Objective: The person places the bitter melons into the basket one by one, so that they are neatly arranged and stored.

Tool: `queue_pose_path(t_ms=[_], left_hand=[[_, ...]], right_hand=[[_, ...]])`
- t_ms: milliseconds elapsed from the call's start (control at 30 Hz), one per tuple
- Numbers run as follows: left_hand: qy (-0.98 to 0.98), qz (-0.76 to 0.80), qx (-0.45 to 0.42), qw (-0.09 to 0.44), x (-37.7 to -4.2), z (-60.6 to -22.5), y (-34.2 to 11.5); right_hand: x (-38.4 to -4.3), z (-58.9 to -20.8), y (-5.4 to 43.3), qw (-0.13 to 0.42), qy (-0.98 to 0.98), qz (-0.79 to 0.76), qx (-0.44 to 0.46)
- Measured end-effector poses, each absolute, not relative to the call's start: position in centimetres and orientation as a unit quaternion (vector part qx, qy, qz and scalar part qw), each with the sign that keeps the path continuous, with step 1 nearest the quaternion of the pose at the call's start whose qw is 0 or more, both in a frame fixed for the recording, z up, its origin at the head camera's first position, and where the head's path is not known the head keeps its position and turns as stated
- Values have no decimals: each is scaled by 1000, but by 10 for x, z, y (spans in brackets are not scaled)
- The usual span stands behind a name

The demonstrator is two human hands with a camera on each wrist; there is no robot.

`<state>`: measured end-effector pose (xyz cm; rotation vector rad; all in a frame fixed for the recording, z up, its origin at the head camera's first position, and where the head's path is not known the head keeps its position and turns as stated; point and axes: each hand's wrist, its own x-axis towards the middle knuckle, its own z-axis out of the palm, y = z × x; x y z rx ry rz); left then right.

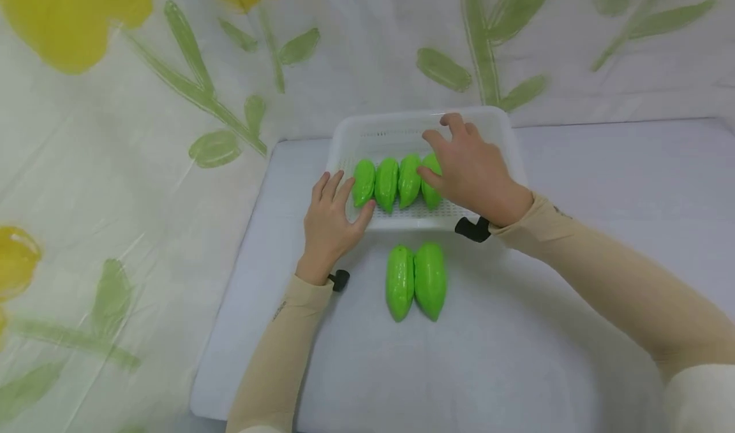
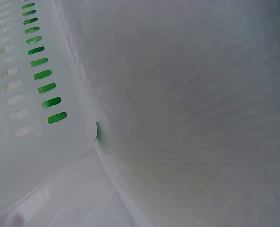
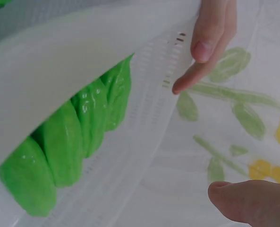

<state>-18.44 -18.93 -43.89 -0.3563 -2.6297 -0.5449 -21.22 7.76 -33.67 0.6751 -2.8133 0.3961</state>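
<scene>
Several glossy bright green fruits (image 1: 386, 184), pointed and ridged like model star fruit, lie in a row inside a white slotted plastic basket (image 1: 425, 224). Two more green fruits (image 1: 429, 281) lie side by side on the table before it. My left hand (image 1: 332, 229) rests over the basket's front left corner, fingers extended, thumb beside the leftmost fruit. Above the basket's right part is my right hand (image 1: 472, 171), fingers spread, holding nothing and partly hiding the rightmost fruit. In the right wrist view its thumb (image 3: 248, 201) stands apart from its fingers (image 3: 210, 33).
A white table (image 1: 603, 242) carries the basket. Behind and to the left hangs a pale sheet (image 1: 367, 50) painted with yellow flowers and green leaves. The left wrist view shows the basket's slotted side wall (image 2: 59, 137) close up.
</scene>
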Motion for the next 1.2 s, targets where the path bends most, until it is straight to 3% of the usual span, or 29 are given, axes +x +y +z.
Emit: queue_pose_path(t_ms=[267, 500, 1200], left_hand=[[-944, -203, -137, 219, -181, -439, -193], [-945, -198, -137, 222, -181, -439, -193], [-944, -197, -143, 224, -184, -439, -192]], right_hand=[[-183, -337, 77, 165, -941, 147, 257], [-156, -342, 75, 180, -927, 155, 290], [-90, -377, 74, 157, -921, 160, 317]])
